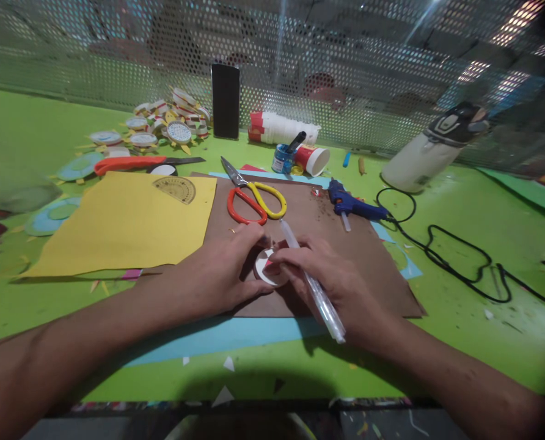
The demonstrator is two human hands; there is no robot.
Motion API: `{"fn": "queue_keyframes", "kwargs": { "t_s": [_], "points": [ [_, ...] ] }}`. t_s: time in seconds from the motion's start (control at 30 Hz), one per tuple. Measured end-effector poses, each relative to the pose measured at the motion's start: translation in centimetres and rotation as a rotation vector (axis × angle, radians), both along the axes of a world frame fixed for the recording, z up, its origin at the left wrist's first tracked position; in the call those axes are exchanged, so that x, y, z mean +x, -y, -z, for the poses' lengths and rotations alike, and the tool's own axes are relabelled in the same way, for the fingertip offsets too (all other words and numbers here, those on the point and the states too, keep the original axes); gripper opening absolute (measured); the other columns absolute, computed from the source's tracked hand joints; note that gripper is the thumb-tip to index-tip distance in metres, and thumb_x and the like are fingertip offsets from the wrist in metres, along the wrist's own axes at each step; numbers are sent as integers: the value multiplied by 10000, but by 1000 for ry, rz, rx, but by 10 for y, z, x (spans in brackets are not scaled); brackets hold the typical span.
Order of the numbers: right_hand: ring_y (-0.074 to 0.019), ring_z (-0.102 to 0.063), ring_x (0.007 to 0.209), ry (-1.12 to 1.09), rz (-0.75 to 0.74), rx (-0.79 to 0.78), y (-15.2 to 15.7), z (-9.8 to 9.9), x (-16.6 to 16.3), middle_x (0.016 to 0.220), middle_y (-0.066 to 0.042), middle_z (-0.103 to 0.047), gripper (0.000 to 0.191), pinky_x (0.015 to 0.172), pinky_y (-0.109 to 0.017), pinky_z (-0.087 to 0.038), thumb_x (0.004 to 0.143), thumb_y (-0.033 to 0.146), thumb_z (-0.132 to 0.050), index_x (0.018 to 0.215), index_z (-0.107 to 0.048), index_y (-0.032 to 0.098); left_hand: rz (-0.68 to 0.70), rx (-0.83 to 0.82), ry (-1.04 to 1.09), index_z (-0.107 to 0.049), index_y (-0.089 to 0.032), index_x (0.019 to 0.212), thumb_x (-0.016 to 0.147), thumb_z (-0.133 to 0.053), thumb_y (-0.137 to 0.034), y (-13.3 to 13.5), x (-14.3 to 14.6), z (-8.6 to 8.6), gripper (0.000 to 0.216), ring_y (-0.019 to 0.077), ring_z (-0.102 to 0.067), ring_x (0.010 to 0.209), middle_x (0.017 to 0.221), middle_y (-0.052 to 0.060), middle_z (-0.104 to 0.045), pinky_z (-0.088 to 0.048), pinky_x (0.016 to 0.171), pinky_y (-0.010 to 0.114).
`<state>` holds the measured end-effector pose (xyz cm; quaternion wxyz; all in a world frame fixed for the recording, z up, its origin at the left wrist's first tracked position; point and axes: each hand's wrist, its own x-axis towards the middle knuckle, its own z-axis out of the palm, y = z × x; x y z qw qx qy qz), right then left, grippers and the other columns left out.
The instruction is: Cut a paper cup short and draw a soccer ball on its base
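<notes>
My left hand [224, 269] presses its curled fingers on a small white round lid or cup rim [267, 272] that lies on a brown paper sheet [346, 244]. My right hand [332, 287] is closed round a clear pen-like stick [316, 290], its tip near the edge of the white round piece. The part of the white piece under my fingers is hidden. Orange and yellow scissors [254, 198] lie just beyond the hands on the brown sheet.
A yellow sheet [126, 223] with a protractor [176, 188] lies left. A blue glue gun [352, 205] with its black cable [460, 256], a white bottle [426, 159], stacked cups [281, 129], a black phone [225, 101] and paper craft pieces [162, 125] stand behind. Mesh wall at back.
</notes>
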<state>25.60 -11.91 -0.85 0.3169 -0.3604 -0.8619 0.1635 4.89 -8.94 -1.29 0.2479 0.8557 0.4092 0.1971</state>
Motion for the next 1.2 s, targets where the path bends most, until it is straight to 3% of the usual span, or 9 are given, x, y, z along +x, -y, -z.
{"fn": "queue_keyframes", "kwargs": {
  "t_s": [0.5, 0.8, 1.07, 1.2],
  "points": [
    [-186, -601, 922, -49, 36, 16, 1, -1, 0, 1008, -63, -672, 161, 795, -332, -493, 933, 166, -532, 1049, -629, 222, 4, -24, 7, -484, -214, 1070, 842, -607, -477, 1, -1, 1, 369, 192, -605, 802, 978, 40, -601, -449, 653, 311],
    [-164, -624, 751, 13, 239, 115, -2, -11, 6, 865, -65, -671, 162, 672, -283, -479, 909, 198, -582, 1046, -661, 162, -23, -26, -7, -483, -228, 1097, 812, -639, -469, 1, -1, 2, 405, 207, -623, 803, 1031, 46, -611, -464, 654, 331],
    [-181, -631, 824, -54, 217, 69, -4, -5, 7, 932, -101, -679, 190, 731, -316, -494, 928, 232, -554, 1051, -664, 139, -42, -39, 20, -509, -243, 1112, 783, -670, -443, 0, 0, 2, 417, 226, -640, 842, 1040, 55, -638, -484, 684, 340],
    [-189, -612, 849, -44, 135, 77, -3, -8, 4, 954, -92, -687, 186, 746, -330, -487, 936, 200, -529, 1070, -654, 166, -41, -37, 24, -509, -241, 1102, 794, -651, -490, 1, 0, 2, 421, 228, -647, 843, 1012, 52, -645, -487, 667, 331]
  ]
}}
